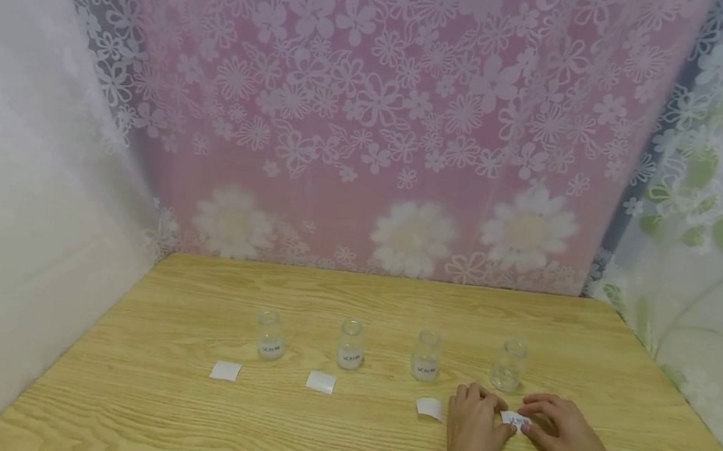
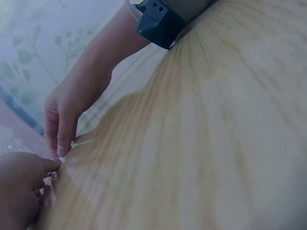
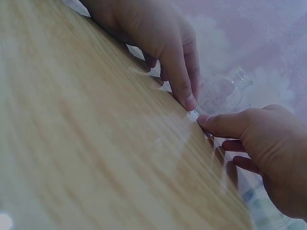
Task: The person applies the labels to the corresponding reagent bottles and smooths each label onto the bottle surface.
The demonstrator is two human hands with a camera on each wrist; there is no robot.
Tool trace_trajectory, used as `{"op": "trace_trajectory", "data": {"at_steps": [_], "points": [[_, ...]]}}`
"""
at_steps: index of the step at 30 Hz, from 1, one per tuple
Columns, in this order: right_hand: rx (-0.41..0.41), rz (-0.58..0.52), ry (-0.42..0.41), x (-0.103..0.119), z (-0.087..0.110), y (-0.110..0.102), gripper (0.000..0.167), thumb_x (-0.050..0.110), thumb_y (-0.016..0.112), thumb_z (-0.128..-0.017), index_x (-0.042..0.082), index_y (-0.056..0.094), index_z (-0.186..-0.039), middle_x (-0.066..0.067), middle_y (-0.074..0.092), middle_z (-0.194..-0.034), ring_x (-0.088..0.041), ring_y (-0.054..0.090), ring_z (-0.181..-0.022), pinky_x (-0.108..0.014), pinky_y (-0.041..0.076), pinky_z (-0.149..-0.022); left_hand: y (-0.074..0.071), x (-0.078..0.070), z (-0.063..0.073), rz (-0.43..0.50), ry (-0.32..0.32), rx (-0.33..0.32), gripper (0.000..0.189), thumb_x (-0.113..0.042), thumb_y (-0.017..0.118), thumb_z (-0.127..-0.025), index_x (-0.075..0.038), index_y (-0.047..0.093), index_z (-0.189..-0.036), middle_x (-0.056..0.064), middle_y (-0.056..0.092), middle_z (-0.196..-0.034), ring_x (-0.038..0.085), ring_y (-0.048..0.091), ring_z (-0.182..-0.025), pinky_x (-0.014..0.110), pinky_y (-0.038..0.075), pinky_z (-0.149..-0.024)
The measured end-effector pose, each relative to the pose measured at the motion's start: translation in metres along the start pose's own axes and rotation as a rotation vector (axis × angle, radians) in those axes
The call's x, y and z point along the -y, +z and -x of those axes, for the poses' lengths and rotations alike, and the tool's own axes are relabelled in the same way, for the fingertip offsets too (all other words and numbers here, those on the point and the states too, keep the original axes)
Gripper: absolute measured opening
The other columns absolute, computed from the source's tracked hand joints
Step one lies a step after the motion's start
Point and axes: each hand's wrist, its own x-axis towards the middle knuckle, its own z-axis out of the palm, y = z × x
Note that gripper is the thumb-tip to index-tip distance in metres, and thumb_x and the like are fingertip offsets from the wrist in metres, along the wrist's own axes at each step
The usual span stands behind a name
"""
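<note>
A small white printed label (image 1: pixel 515 421) lies low over the table between the two hands. My left hand (image 1: pixel 474 425) pinches its left edge, the thumb in front. From the other side my right hand (image 1: pixel 572 440) holds the right edge between thumb and fingers. In the right wrist view the two thumbs nearly meet at the label (image 3: pixel 194 113), which is mostly hidden there. Just behind the hands stands an upright clear glass jar (image 1: pixel 509 367) with no label on it. Left of it in the row is a jar (image 1: pixel 426 356) bearing a printed label.
Two more labelled glass jars, one in the middle (image 1: pixel 351 345) and one at the left (image 1: pixel 271 337), continue the row. In front lie white paper pieces: left (image 1: pixel 226 370), middle (image 1: pixel 321 382), and a curled one (image 1: pixel 430 407) beside my left hand. Flowered curtains (image 1: pixel 381 102) surround the wooden table (image 1: pixel 196 420).
</note>
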Motion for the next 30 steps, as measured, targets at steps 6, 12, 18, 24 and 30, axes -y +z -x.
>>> {"op": "trace_trajectory", "data": {"at_steps": [6,12,18,24,30], "points": [[-0.045,-0.012,-0.067,-0.003,-0.001,0.003,0.027,0.004,0.076,-0.070,0.010,0.066,-0.094,-0.006,0.060,-0.100,-0.020,0.051,-0.092,-0.022,0.034,-0.078,0.001,0.002,-0.001,-0.004,0.019,-0.026,0.024,-0.044,0.074,-0.072,-0.031,0.065,-0.090,-0.016,0.048,-0.086,0.002,0.040,-0.081,0.017,0.032,-0.071],[-0.014,-0.190,0.009,0.001,-0.003,0.002,0.021,-0.001,0.070,-0.077,0.005,0.062,-0.095,-0.003,0.063,-0.092,-0.008,0.056,-0.086,-0.015,0.040,-0.074,0.003,0.003,-0.003,0.196,0.015,-0.080,0.021,-0.027,0.079,-0.071,-0.028,0.066,-0.087,-0.021,0.049,-0.071,-0.002,0.042,-0.069,0.014,0.032,-0.068],[-0.064,-0.318,0.131,0.008,-0.004,0.000,0.012,-0.004,0.060,-0.086,0.003,0.059,-0.095,0.000,0.063,-0.087,-0.001,0.057,-0.081,-0.014,0.044,-0.067,0.004,0.001,-0.005,0.600,-0.097,-0.109,0.013,-0.011,0.074,-0.075,-0.023,0.070,-0.080,-0.021,0.054,-0.067,-0.007,0.048,-0.061,0.010,0.037,-0.055],[-0.117,-0.358,0.117,0.011,-0.004,0.000,0.013,-0.009,0.057,-0.086,-0.001,0.058,-0.096,0.001,0.062,-0.087,-0.001,0.055,-0.080,-0.011,0.042,-0.066,0.002,-0.002,-0.006,0.799,-0.182,-0.102,0.008,-0.010,0.069,-0.080,-0.017,0.070,-0.077,-0.018,0.058,-0.063,-0.005,0.051,-0.057,0.014,0.040,-0.051],[-0.103,-0.358,0.161,0.013,-0.004,-0.003,0.011,-0.005,0.056,-0.088,-0.001,0.058,-0.097,0.000,0.062,-0.086,-0.004,0.055,-0.077,-0.018,0.045,-0.062,-0.001,-0.004,-0.006,0.822,-0.218,-0.063,0.007,-0.014,0.069,-0.081,-0.018,0.068,-0.075,-0.017,0.059,-0.060,-0.004,0.051,-0.057,0.015,0.039,-0.050]]}}
